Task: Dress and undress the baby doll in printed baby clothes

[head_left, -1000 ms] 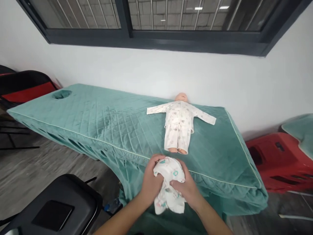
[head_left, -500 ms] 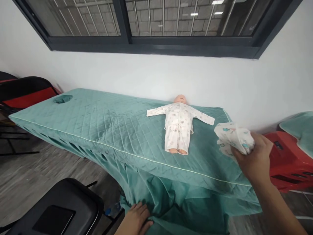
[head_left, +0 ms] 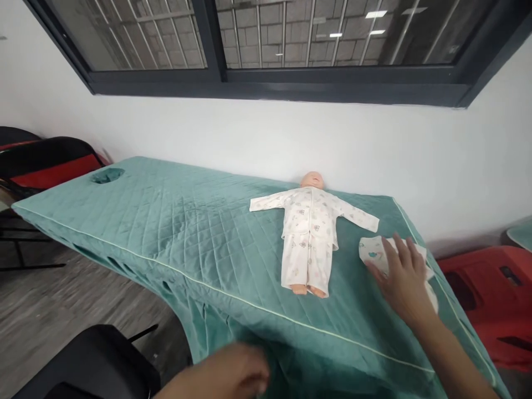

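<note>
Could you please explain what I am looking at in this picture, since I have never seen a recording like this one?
There is no machine here: a person wears a camera on the head, so the single view looks forward and down at their own two bare hands. The long surface is a padded bed under a quilted teal cover, standing against a white wall below a dark-framed window. On it lies a baby doll in white printed pyjamas, on its back with arms spread. The right hand lies flat, fingers spread, on a small white printed cloth beside the doll, near the bed's right end. The left hand, blurred, is at the bed's near edge and seems to hold nothing. Red and black seats stand at the sides.
</note>
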A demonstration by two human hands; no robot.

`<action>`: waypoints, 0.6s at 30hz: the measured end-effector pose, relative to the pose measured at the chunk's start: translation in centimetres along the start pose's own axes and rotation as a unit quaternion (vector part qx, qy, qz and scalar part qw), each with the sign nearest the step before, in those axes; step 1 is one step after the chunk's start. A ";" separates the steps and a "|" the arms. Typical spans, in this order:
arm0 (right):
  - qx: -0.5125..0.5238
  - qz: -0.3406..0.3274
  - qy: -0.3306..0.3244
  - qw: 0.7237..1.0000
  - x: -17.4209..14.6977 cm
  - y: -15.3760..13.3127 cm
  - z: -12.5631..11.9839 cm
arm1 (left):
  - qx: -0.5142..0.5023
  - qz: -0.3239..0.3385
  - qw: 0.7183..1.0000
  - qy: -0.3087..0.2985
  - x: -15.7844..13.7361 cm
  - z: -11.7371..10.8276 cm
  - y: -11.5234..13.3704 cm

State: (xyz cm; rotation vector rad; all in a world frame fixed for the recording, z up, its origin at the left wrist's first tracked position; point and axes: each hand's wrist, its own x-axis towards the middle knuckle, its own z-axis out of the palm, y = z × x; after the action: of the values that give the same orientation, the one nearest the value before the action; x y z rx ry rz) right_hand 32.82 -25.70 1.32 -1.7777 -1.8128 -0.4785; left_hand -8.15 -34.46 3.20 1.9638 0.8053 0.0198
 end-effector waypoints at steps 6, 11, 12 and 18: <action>0.294 0.116 0.020 0.949 8.9 -6.6 7.7 | -0.074 0.145 0.907 0.387 17.5 -13.9 3.5; 0.400 0.221 -0.049 0.888 16.6 -8.7 12.6 | 0.011 0.101 0.858 0.503 29.8 -21.1 1.5; 0.396 0.207 -0.068 0.892 17.7 -8.6 13.2 | 0.038 0.077 0.868 0.489 31.2 -21.8 0.9; 0.375 0.106 -0.100 0.915 18.7 -7.0 15.5 | 0.110 0.064 0.895 0.428 33.2 -22.0 -1.0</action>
State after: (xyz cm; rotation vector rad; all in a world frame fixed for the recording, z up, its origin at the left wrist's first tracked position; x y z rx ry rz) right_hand 24.29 -1.90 1.37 -1.4623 -1.5856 0.4589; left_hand 9.81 1.08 3.62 2.2126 1.2659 0.9706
